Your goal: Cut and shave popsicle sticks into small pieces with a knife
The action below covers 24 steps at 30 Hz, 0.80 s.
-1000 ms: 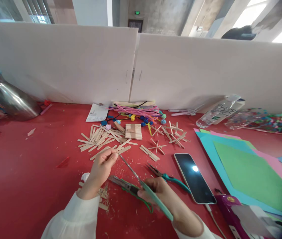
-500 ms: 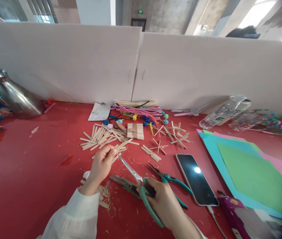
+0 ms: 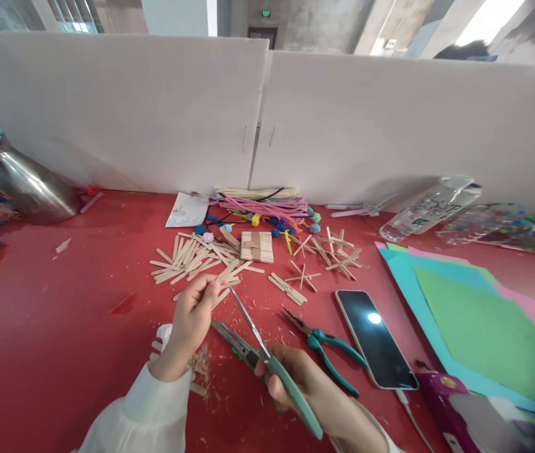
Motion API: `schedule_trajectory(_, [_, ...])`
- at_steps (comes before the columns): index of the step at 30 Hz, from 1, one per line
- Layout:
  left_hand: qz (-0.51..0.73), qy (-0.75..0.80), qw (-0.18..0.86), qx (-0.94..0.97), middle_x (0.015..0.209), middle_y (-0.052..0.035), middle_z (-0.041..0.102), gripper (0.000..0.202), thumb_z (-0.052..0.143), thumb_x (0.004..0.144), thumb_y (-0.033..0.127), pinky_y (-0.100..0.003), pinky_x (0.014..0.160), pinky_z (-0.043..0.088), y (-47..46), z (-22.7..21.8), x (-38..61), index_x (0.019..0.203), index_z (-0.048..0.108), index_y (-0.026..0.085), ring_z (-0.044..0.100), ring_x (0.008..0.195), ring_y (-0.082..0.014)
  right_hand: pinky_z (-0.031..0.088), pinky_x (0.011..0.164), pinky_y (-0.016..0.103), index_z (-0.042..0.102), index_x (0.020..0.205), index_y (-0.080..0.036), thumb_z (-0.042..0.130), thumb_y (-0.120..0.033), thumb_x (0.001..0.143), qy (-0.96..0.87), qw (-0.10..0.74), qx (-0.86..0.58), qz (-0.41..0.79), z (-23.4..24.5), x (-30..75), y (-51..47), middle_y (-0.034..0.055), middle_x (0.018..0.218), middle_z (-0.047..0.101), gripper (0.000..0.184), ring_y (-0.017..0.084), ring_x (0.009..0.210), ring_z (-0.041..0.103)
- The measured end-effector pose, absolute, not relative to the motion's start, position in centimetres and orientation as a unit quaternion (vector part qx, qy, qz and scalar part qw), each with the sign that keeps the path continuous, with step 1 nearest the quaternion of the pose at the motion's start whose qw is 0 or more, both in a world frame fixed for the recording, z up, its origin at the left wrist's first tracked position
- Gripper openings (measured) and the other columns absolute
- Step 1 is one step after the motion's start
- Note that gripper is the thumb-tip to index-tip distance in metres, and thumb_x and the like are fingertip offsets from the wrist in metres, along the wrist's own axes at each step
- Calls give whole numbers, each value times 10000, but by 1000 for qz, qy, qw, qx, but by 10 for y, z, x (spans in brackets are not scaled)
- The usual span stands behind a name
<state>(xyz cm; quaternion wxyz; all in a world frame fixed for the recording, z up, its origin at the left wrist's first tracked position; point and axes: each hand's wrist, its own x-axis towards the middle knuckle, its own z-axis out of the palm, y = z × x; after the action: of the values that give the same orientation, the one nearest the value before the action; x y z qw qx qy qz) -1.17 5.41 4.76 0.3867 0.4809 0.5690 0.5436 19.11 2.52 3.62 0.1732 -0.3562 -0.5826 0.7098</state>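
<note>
Tightly curled right hand gripping scissors, left hand pinching stick

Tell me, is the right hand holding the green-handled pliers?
No, the right hand grips scissors; the pliers lie on the red table beside it.

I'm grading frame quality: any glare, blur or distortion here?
Head view: glare spot on the phone screen; windows at top right blown out; partition top edge runs crooked, likely wide-angle; lower right corner dark and soft; left hand pinching a stick and right hand gripping scissors look fairly sharp.
</note>
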Motion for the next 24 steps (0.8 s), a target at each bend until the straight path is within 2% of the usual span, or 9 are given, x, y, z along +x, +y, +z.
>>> schedule_trajectory(3, [547,562,405,471,516,71,325,313,508,815,457,-197,437,236,53,48,-9,860,582,156,265,462,-78,325,499,215,540,902,-131,447,-733,729,-600,180,-351,696,38,195,22,-21,653,437,633,83,542,396])
schedule_trajectory(7, [574,543,429,438,540,67,377,284,550,794,442,-193,460,287,51,42,-7,877,539,170,319,479,-80,347,506,220,533,821,-149,450,-702,754,-595,179,-359,697,36,198,20,-15,655,457,563,84,531,427])
schedule_trajectory(14, [576,530,443,437,559,62,396,219,570,789,398,-184,474,297,48,39,-8,815,543,182,330,498,-78,320,464,201,521,773,-143,541,-738,650,-571,163,-384,708,42,193,23,-33,584,441,608,77,495,409])
schedule_trajectory(20, [575,533,440,437,553,70,377,201,553,798,386,-188,457,274,48,43,-9,786,521,188,304,478,-76,314,454,197,520,750,-148,548,-710,671,-568,161,-394,704,41,193,24,-29,572,453,568,73,479,413])
schedule_trajectory(24, [559,530,447,454,539,78,343,196,533,812,384,-190,447,261,49,43,-10,794,514,189,289,461,-73,308,430,193,520,744,-152,560,-739,623,-561,148,-413,702,45,192,25,-35,571,453,601,68,457,405])
